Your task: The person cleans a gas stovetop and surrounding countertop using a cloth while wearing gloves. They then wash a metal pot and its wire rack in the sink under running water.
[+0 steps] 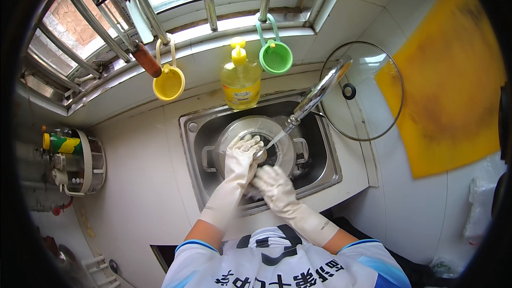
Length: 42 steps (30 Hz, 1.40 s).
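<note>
A stainless-steel pot (282,132) with two loop handles sits in the metal sink (316,184). Over its middle reaches my left hand (243,158), in an off-white rubber glove. Water from the chrome faucet (316,88) runs down beside its fingers, onto a small shiny roundish thing (261,156); whether the hand grips it is unclear. My right hand (274,186), gloved alike, is blurred at the pot's near right rim, just right of my left wrist. Its fingertips and anything under them cannot be made out.
Behind the sink stands a dish-soap pump bottle (241,84). A yellow strainer cup (169,84) and a green one (276,58) hang from the window bars. A glass lid (364,100) leans right of the faucet, near a yellow sheet (448,88). On the left is a condiment rack (86,162).
</note>
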Available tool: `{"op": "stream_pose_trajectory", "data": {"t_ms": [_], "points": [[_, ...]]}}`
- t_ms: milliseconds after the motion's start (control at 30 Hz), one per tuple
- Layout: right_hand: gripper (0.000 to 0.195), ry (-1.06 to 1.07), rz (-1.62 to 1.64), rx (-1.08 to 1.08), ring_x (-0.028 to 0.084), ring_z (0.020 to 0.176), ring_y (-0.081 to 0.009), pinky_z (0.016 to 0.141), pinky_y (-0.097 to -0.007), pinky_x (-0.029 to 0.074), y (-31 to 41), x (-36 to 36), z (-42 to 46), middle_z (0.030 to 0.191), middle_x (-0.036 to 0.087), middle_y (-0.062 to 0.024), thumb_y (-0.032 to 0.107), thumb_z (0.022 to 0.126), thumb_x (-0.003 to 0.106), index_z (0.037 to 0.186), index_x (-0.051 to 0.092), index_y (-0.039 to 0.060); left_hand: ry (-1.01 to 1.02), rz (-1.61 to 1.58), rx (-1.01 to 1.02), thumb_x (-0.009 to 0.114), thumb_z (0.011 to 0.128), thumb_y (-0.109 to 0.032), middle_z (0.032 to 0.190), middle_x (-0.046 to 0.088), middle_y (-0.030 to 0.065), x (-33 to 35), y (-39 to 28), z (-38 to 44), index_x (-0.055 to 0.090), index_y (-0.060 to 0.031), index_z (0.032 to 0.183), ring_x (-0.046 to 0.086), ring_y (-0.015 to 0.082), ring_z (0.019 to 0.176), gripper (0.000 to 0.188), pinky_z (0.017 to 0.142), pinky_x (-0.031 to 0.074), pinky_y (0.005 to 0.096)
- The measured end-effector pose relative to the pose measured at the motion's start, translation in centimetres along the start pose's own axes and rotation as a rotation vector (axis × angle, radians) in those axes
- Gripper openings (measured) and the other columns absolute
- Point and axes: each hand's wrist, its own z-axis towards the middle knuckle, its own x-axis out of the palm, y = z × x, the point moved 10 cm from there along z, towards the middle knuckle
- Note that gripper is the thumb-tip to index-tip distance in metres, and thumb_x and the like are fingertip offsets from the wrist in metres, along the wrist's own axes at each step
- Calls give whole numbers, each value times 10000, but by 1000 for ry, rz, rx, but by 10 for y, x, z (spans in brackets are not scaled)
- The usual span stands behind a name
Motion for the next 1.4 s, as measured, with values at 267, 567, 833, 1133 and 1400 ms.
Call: {"op": "stream_pose_trajectory", "data": {"t_ms": [267,567,833,1133,1400], "points": [[468,-307,-281,207,613,1233,-414,1115,-525,466,-72,-47,49,1398,645,-195,68,853,663,1320,690,48,327,1147,526,788,812,-110,1223,773,110,39,-82,-21,797,-81,1071,691,332,1216,260,1132,485,490],[365,-336,-233,179,680,1203,-378,1003,-446,579,-78,-60,26,1310,685,-216,-26,929,549,1246,728,4,265,1087,501,777,812,-94,1199,781,116,23,-90,-31,793,-66,1031,695,333,1212,222,1135,480,491],[430,-43,291,283,720,1112,-415,1012,-370,579,-38,-54,91,1235,727,-257,-123,830,623,1184,774,70,-199,1003,333,708,926,-76,1382,665,274,-81,-103,-53,714,-1,1261,603,450,1332,343,1150,468,516],[215,141,195,280,707,959,-393,840,-452,564,-51,-31,95,990,736,-174,9,772,748,981,762,58,-338,427,-40,635,1047,-99,1451,640,170,-116,-75,-70,621,31,1414,600,258,1348,389,1163,457,368],[261,-80,368,379,690,947,-298,882,-394,558,-62,-58,93,990,688,-128,-50,765,772,1015,721,7,-252,56,-360,612,1099,-323,1413,637,100,-102,-57,-83,553,-14,1485,605,193,1274,498,1110,463,342]]}}
